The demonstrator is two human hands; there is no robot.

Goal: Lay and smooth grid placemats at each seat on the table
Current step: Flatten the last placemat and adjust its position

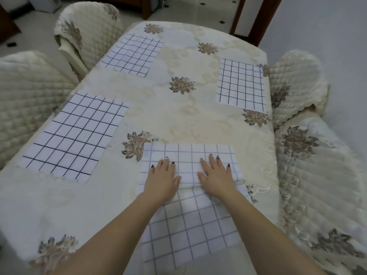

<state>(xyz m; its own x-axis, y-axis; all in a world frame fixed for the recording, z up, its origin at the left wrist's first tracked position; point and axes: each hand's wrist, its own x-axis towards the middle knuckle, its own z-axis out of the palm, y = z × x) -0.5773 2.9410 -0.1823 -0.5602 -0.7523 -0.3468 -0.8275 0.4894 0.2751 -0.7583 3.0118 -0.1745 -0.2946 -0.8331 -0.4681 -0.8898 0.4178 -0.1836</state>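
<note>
At six o'clock on the surface (49, 205), right in front of the person, the fourth placemat (188, 225) is the one in work. The left hand (162, 176) and the right hand (217, 175) lie side by side on it, palms down, fingers straight and slightly spread. The grip of each is wide and closes on nothing; it only presses the cloth.

A raised fold runs across the mat under the heels of both hands, so its far part and near part do not yet lie as one sheet. Its right edge at the fold looks rucked.

Three seats look finished: the far-left placemat (133, 54) at eleven o'clock, the near-left placemat (73, 135) at nine o'clock and the right placemat (241, 86) at one o'clock. Each lies spread on the floral tablecloth (178, 116), well apart from the others and near an edge beside a quilted chair (297, 82). The far-left one shows a faint offset line, too blurred to judge.

By my reckoning the task is about three quarters done. What is left is to spread this last fold, smooth it, and perhaps square it to the seat at four o'clock.
</note>
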